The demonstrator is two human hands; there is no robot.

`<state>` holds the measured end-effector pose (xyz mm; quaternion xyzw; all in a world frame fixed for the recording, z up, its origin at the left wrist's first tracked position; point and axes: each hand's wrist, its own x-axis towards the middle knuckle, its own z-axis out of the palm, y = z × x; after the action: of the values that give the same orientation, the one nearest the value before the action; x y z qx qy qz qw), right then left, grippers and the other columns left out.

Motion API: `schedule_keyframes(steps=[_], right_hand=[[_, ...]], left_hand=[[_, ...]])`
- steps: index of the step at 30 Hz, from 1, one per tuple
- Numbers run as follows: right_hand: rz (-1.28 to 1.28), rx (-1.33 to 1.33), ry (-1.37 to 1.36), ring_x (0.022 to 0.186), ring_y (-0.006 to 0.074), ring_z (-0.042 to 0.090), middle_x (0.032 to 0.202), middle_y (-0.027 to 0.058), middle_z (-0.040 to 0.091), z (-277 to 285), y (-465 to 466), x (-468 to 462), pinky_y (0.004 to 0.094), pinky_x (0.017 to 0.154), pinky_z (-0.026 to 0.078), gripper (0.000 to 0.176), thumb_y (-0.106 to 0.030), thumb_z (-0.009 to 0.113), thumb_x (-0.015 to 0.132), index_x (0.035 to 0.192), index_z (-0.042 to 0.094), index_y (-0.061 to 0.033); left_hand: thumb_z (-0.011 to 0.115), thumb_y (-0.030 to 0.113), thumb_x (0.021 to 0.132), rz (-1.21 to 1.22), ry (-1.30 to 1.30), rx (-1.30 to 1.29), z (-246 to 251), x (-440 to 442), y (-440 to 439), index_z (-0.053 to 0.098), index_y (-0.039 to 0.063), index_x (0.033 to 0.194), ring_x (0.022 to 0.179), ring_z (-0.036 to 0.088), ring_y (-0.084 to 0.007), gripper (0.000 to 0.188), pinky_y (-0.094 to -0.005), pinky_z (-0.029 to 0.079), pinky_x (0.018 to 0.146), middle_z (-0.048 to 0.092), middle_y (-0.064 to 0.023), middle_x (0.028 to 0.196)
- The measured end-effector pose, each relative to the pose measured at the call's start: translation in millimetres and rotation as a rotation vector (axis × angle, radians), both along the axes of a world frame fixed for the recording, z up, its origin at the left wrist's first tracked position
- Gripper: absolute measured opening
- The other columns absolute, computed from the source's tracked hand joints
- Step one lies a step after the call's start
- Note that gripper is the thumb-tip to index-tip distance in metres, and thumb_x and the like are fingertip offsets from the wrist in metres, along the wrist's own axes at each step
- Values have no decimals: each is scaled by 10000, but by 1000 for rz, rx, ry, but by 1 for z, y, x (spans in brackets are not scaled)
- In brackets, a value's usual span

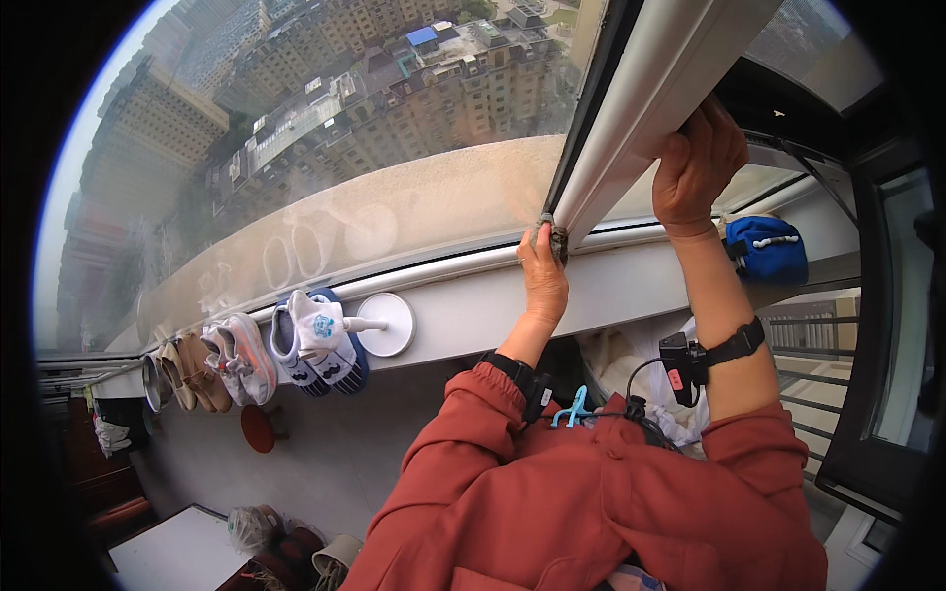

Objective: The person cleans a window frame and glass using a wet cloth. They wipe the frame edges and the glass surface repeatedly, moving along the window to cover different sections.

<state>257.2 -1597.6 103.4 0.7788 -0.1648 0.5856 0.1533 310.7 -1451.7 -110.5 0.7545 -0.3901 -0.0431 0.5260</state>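
Note:
In the head view my left hand [544,273] presses a crumpled grey-green cloth [559,244] into the lower corner of the window, where the pane's dark seal meets the white window frame [650,89]. Its fingers are closed on the cloth. Higher up on the right, my right hand [697,173] grips the edge of the white upright; part of its fingers is hidden behind that edge. A light haze and faint marks show on the large window pane [414,125].
Along the white windowsill [473,318] stand a round white stand [399,325], blue-and-white slippers [325,369], sneakers [247,354] and beige shoes [199,369]. A blue bag [776,251] lies right of my right forearm. A red stool [259,428] stands below.

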Motion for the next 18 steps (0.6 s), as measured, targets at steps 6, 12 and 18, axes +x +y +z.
schedule_keyframes(steps=[6, 12, 18], right_hand=[[14, -30, 15, 1093, 234, 484, 1145, 90, 568, -5, -6, 0, 360, 942, 257, 419, -388, 320, 983, 1142, 563, -85], [-21, -56, 25, 1097, 233, 489, 1157, 89, 569, -7, -7, -2, 357, 940, 263, 415, -378, 314, 989, 1146, 559, -83], [19, -61, 18, 1099, 225, 495, 1152, 79, 574, -5, -7, -1, 359, 940, 266, 412, -391, 323, 990, 1147, 556, -90]], left_hand=[[558, -69, 690, -7, -480, 232, -44, 30, 28, 465, 138, 1279, 1226, 337, -339, 631, -435, 299, 1018, 351, -164, 1292], [544, 59, 772, 35, -698, 437, -67, 55, 46, 530, 226, 1235, 1231, 352, -268, 493, -406, 289, 1003, 394, -95, 1270], [595, 5, 723, 244, -626, 466, -60, 101, 108, 599, 214, 1155, 1213, 375, -277, 480, -405, 337, 968, 419, -92, 1245]])
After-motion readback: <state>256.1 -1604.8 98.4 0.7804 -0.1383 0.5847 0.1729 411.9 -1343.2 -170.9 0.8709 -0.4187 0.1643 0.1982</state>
